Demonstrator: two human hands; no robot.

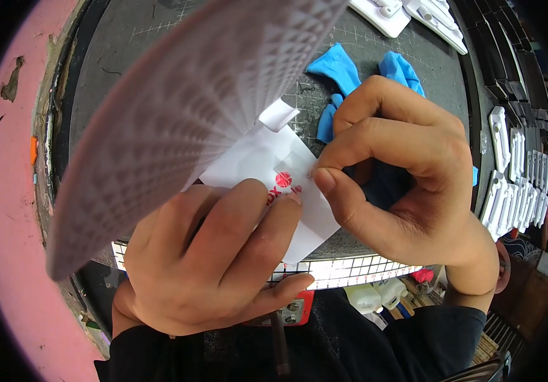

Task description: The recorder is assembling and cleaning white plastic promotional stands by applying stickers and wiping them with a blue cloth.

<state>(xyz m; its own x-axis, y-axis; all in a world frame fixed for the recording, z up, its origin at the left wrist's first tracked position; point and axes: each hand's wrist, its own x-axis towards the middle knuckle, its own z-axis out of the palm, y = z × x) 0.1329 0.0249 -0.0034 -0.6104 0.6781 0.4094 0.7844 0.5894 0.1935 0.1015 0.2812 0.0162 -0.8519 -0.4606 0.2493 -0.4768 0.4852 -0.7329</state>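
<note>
My left hand (223,254) is closed on a white card (315,219) with a red printed mark, its fingertips on the print and its thumb stretched beneath the lower edge. Beside that hand a large grey panel (185,108) with a raised diamond pattern tilts up close to the camera; what supports it is hidden. A small see-through piece (288,163) lies on the card above the red mark. My right hand (401,165) pinches thumb and index finger together at the card's right edge; whatever is between the fingertips is too small to make out.
Blue cloth-like pieces (337,67) lie behind my right hand on the dark gridded mat (127,57). White plastic parts (385,16) are at the far edge, with several more (516,197) at the right. A ruler strip (357,270) runs along the near edge, and a pink wall (13,191) stands left.
</note>
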